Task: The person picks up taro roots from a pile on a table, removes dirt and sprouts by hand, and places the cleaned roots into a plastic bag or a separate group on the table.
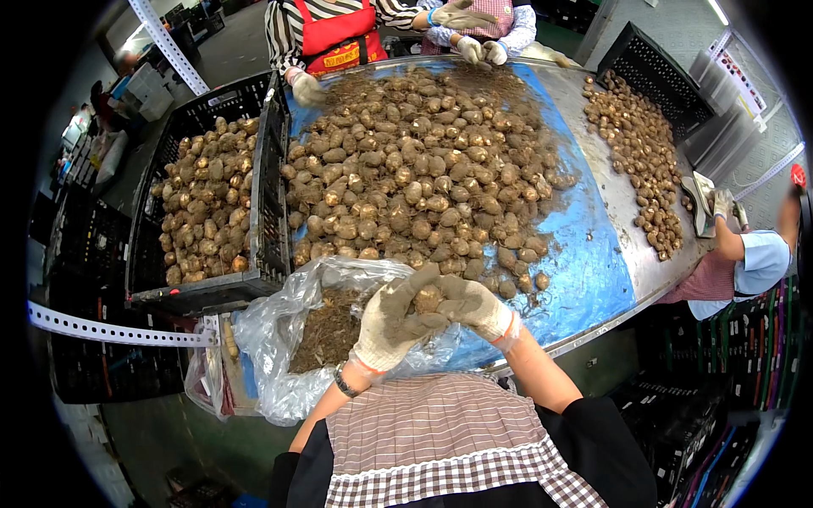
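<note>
Both my hands wear dirty whitish work gloves. Between them is one small brown taro corm. My left hand is closed around its left side, fingers pointing up. From the other side my right hand grips it with fingers bent inward. Just below and left of the hands lies a clear plastic bag, its mouth spread, with brown fibrous scraps inside. Beyond my hands a large heap of hairy taro corms covers a blue sheet on the table.
At the left stands a black plastic crate holding taro corms. More corms lie on the table's bare metal at right, near a tilted black crate. Two co-workers' gloved hands are across the table; another person works at right.
</note>
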Motion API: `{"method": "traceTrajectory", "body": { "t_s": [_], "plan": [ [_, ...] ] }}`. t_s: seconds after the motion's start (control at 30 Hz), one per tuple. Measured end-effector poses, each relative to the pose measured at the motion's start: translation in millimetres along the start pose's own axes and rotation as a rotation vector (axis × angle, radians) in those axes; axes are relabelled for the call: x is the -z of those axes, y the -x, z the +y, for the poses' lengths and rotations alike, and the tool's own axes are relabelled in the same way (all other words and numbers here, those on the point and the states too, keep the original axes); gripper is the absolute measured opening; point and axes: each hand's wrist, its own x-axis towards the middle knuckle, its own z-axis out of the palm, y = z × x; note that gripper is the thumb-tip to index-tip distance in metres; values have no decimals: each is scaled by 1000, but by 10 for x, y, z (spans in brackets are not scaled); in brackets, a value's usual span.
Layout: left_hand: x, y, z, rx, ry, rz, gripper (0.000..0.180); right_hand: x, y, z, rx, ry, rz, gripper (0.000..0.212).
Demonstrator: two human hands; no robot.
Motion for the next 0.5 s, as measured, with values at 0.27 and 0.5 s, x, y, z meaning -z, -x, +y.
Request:
{"method": "traceTrajectory", "body": {
  "t_s": [0.27, 0.5],
  "plan": [
    [38, 225, -41, 196, 333, 223, 21, -270, -190, 53, -29, 39, -146, 63],
    [223, 296, -38, 291, 501, 464, 20, -361, -266, 381, -43, -935, -314, 53]
  ]
}}
